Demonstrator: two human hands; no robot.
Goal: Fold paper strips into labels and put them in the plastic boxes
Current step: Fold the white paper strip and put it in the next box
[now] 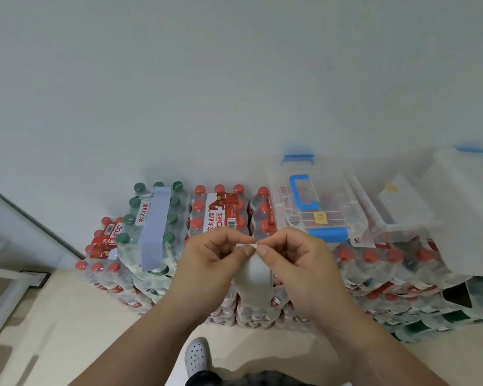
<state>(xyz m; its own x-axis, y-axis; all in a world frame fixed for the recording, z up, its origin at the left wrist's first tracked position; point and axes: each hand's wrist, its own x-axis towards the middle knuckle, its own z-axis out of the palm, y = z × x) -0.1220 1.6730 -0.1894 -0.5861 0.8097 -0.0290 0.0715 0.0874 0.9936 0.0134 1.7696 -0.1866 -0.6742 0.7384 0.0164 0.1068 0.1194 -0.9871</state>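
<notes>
Both hands are up, fingertips meeting. Left hand (212,263) pinches one end of the strip (255,282) between thumb and forefinger, other fingers curled in. Right hand (296,263) pinches the other end the same way, thumb (265,250) on the near side. The two ends come together right at the fingertips; cannot tell if they overlap. The strip is white and bent into a loop that hangs below the fingers, between the two palms. It is in no box.

Straight beyond the fingertips is a red-cap pack (221,210), shrink-wrapped, on top of a stack of more packs. Beyond and left of the left fingers is a green-cap pack (151,218) with a grey-blue band (155,227) lying along its top.

Beyond and right of the right fingers is a box (354,215): clear, lid on, blue handle and blue latch, sitting on the packs. It is near the right knuckles but apart from them. A yellow tag (319,217) is on its lid. The second box (402,218) sits just beside it, farther right of the fingers, clear too, also with a yellow tag. Contents are too blurred to tell.

Below the wrists is a white shoe (197,355) on the pale floor (67,330). A plain wall (234,79) is far beyond the fingers.
</notes>
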